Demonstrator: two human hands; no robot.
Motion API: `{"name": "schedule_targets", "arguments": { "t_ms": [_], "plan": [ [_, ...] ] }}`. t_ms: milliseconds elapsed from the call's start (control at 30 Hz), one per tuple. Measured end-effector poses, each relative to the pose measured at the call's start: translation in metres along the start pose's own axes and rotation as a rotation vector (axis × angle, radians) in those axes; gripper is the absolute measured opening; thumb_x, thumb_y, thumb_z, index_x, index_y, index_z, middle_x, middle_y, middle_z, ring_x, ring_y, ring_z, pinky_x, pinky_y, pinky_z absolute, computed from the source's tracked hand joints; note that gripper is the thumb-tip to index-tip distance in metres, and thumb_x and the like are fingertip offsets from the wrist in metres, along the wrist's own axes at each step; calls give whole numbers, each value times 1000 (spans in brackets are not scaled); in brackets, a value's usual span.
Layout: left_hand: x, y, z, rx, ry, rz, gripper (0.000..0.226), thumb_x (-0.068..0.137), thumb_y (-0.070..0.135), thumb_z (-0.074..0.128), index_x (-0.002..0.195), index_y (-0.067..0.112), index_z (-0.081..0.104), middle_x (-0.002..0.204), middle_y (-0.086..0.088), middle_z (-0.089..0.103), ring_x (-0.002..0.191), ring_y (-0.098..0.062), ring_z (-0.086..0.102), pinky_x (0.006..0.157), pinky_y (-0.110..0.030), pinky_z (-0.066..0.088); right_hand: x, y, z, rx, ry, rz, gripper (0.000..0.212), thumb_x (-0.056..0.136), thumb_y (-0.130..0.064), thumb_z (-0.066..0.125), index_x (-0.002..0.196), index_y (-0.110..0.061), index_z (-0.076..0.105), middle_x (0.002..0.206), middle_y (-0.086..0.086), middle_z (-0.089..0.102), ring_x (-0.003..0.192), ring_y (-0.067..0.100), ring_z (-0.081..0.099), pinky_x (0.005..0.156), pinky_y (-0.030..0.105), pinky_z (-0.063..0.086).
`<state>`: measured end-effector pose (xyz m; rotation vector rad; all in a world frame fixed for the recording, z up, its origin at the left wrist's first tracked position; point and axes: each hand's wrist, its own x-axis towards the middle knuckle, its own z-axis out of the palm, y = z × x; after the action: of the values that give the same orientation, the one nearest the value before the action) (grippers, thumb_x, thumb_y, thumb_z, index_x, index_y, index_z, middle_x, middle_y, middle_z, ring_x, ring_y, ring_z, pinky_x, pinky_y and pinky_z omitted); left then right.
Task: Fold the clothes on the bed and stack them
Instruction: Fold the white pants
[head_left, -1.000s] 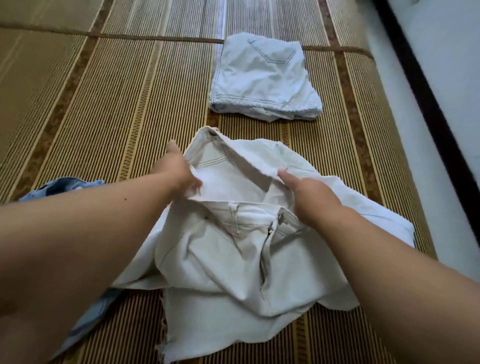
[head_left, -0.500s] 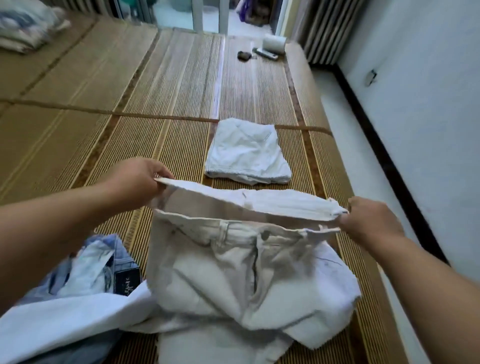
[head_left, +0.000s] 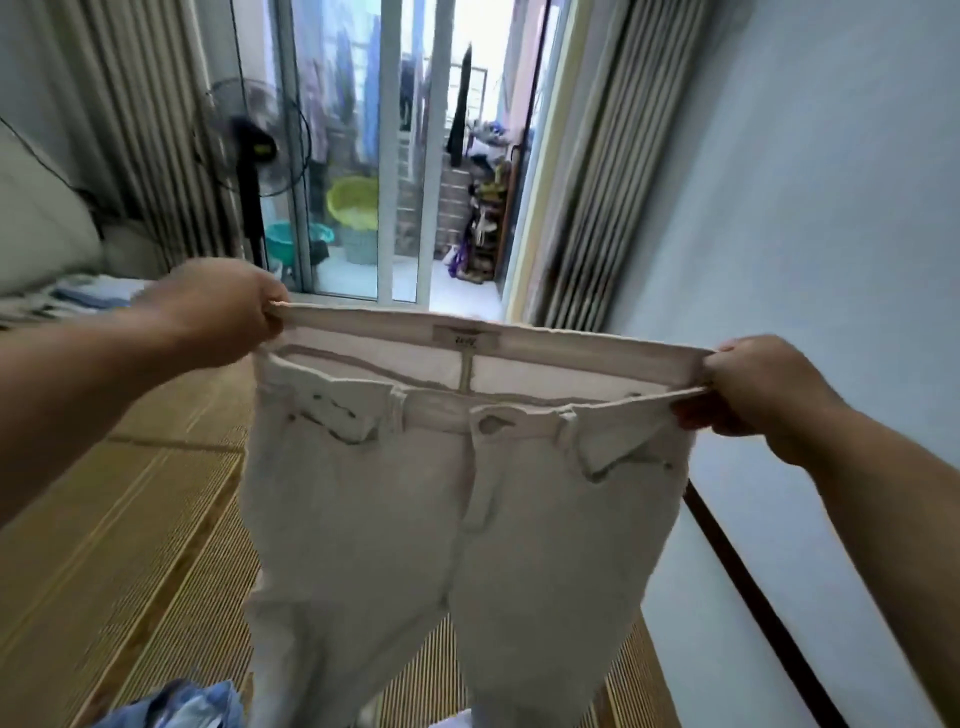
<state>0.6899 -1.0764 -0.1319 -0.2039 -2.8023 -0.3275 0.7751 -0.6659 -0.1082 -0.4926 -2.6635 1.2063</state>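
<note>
Holding a pair of white trousers (head_left: 441, 493) up in front of me by the waistband (head_left: 519, 340), above the bed (head_left: 62, 597). My left hand (head_left: 218, 312) has its grip clamped on the left end of the waistband, fingers curled round the cloth. My right hand (head_left: 753, 384) has its grip clamped on the right end in the same way. The waistband is stretched wide between the two hands, so the opening gapes toward me and a label (head_left: 465, 339) shows inside the back edge. The front of the trousers faces me, with the fly (head_left: 480, 493) running down the middle. Both legs hang side by side. Their lower ends run out of the bottom of the view, and I cannot tell whether they touch the bed.

The bed carries a woven straw mat (head_left: 156, 493). A crumpled blue garment (head_left: 182, 706) lies on the mat at lower left, just beside one hanging leg. Folded bedding (head_left: 67, 299), blurred, sits at the far left.

Beyond the bed stand a standing fan (head_left: 254, 140) and a glass sliding door (head_left: 400, 156), with a yellow basin (head_left: 353, 202) and a teal basin (head_left: 285, 244) behind the glass. A ribbed curtain (head_left: 597, 182) hangs to the right of the door. A pale wall (head_left: 805, 208) with a dark skirting strip (head_left: 753, 597) runs along the bed's right side.
</note>
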Motion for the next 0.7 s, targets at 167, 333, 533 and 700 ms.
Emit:
{"name": "schedule_targets", "arguments": {
  "t_ms": [167,333,533,700],
  "plan": [
    [22,9,-125,-97,203,-47,16,85,23,67,69,24,70,59,-1,62,57,-21,57,52,-27,41,-13,-91,-66,240,120,-113,23,88,0,35,89,-5,57,50,9,66,47,23,67,52,30,52],
    [40,11,-221,-503,279,-154,11,90,21,64,92,11,70,77,-11,66,55,-20,62,42,-28,48,-21,-159,-117,511,81,-198,32,95,-6,27,104,-8,58,65,10,72,63,20,72,67,34,49],
    [62,4,-304,-715,406,-62,28,90,-2,56,77,21,65,84,-12,65,53,-11,67,41,-15,48,-31,-215,-153,713,85,-405,32,98,-8,32,97,-16,63,74,-3,74,72,8,72,72,27,49],
    [67,-9,-336,-583,299,157,45,88,-9,49,80,30,71,65,-2,62,55,-16,57,51,-29,46,-32,-234,-175,643,152,-758,19,93,-5,58,109,-12,66,91,-1,70,83,7,67,74,16,53]
  ]
}}
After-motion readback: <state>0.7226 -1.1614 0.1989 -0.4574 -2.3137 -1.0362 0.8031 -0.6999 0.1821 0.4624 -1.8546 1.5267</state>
